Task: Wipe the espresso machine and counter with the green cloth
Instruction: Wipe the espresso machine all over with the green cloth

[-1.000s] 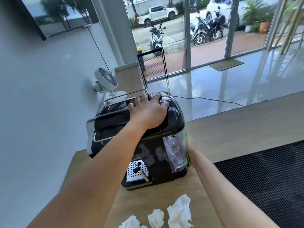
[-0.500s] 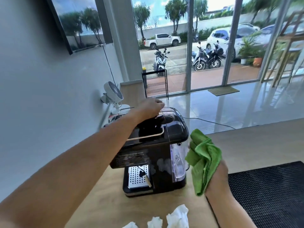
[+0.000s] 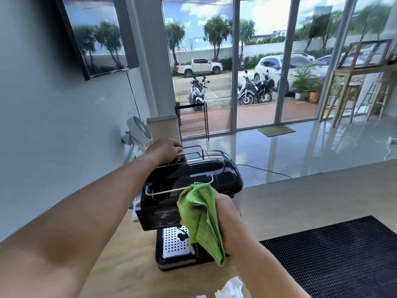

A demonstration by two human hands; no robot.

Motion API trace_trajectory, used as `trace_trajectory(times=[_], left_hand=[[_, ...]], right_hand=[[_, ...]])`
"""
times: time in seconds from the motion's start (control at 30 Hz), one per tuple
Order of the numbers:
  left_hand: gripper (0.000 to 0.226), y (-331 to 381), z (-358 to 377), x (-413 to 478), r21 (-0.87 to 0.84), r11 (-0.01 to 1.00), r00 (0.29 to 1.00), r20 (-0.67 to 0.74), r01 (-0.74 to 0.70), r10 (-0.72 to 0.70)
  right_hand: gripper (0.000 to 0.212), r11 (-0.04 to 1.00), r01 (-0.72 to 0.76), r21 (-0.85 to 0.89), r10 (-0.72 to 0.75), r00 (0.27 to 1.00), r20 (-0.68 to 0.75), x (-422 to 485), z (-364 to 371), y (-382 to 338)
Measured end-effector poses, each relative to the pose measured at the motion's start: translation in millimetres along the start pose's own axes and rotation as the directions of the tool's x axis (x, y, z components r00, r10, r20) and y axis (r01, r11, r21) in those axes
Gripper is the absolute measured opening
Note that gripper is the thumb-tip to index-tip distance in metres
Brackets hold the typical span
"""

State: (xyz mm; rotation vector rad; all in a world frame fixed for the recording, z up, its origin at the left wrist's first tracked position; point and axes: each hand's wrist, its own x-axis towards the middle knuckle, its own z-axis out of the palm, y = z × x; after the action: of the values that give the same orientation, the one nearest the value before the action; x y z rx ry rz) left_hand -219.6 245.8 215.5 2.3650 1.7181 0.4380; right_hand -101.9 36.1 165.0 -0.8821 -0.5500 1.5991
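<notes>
The green cloth (image 3: pixel 202 218) hangs bunched in the right hand (image 3: pixel 225 220), which grips it against the near front of the black espresso machine (image 3: pixel 193 175) and hides its right side. The left hand (image 3: pixel 165 150) curls over the machine's far top rail. Bare counter (image 3: pixel 300 196) stretches right, beyond the black mat (image 3: pixel 343 254). Crumpled tissues (image 3: pixel 231 287) are cut off at the near edge.

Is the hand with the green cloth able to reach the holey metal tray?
Probably yes. The right hand holds the green cloth just in front of the coffee machine, and the metal tray sits open right below, with nothing in between.
</notes>
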Motion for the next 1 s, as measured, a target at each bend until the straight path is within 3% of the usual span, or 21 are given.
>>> trace_trajectory(times=[0.27, 0.53, 0.8, 0.9, 1.0], left_hand=[[0.020, -8.5, 7.9, 15.7, -0.004, 1.000, 0.999, -0.034, 0.002, -0.002], [0.022, -15.8, 1.1, 23.8, 0.031, 1.000, 1.000, 0.029, 0.006, -0.007], [0.019, -29.8, -2.7, 13.4, 0.030, 0.996, 0.996, 0.015, 0.089, -0.090], [0.021, -30.5, -4.7, 5.1, -0.027, 0.986, 0.986, 0.035, 0.165, -0.164], [0.020, -33.2, -5.0, -1.2, -0.192, 0.943, 0.961, 0.098, 0.273, -0.259]], right_hand=[[0.016, 0.988, 0.011, 0.154, -0.009, 1.000, -0.013, 8.4, 19.1, 10.8], [0.023, 0.993, 0.105, -0.054, -0.111, 0.985, -0.129, 31.3, -0.3, -4.1], [0.025, 0.986, 0.112, -0.120, -0.138, 0.961, -0.239, 67.0, -30.8, -55.1], [0.025, 0.964, 0.125, -0.235, -0.188, 0.944, -0.272, 81.6, -38.0, -71.2], [0.020, 0.947, 0.142, -0.289, -0.221, 0.940, -0.260, 93.2, -40.0, -85.2]])
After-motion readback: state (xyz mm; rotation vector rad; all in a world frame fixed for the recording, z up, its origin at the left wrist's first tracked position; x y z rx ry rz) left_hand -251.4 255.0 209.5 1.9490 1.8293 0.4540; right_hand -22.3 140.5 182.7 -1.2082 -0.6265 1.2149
